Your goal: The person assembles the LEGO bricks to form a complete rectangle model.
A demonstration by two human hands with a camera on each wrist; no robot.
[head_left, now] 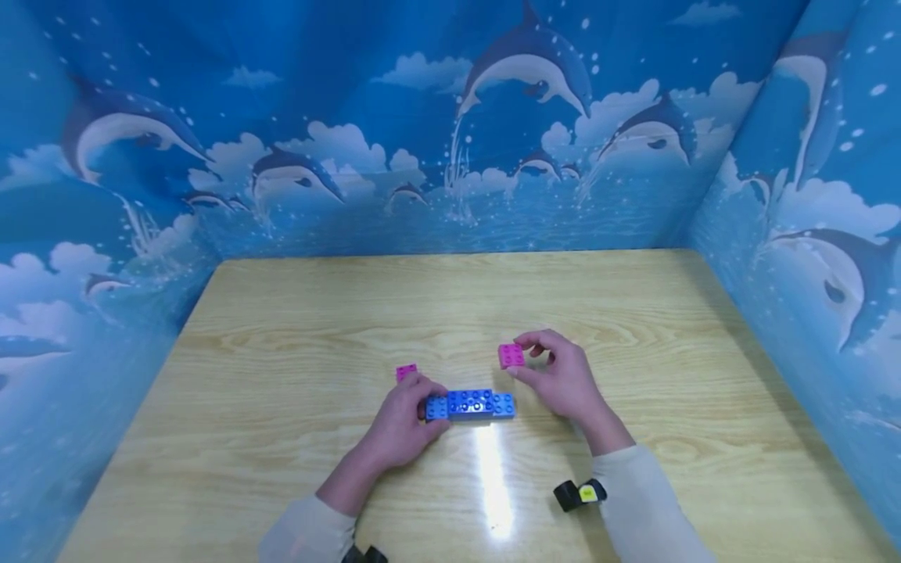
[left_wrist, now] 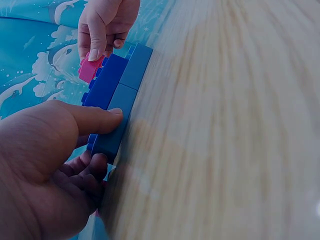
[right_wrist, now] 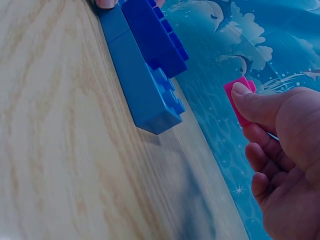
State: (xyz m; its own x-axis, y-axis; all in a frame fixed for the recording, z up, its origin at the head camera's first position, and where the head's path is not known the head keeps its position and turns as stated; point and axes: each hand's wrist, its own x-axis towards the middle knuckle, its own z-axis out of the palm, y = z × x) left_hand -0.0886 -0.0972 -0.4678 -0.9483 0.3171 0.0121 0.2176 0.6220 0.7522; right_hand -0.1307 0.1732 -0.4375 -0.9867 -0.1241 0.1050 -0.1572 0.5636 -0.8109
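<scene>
On the table, light blue toy bricks (right_wrist: 145, 92) lie end to end in a row, and a dark blue brick (head_left: 470, 403) is stacked across their middle. My left hand (head_left: 404, 418) grips the left end of this row, thumb on the near side. Between thumb and fingers my right hand (head_left: 563, 375) pinches a pink brick (head_left: 511, 356), held above and to the right of the stack, apart from it. A second pink brick (head_left: 406, 371) sits just beyond the left hand, partly hidden by its fingers.
The wood-grain table (head_left: 296, 313) reaches back to a blue curtain (head_left: 394, 156) printed with dolphins, which also hangs along both sides. A black strap (head_left: 580, 495) is at the right wrist. Light glares off the table in front of the stack.
</scene>
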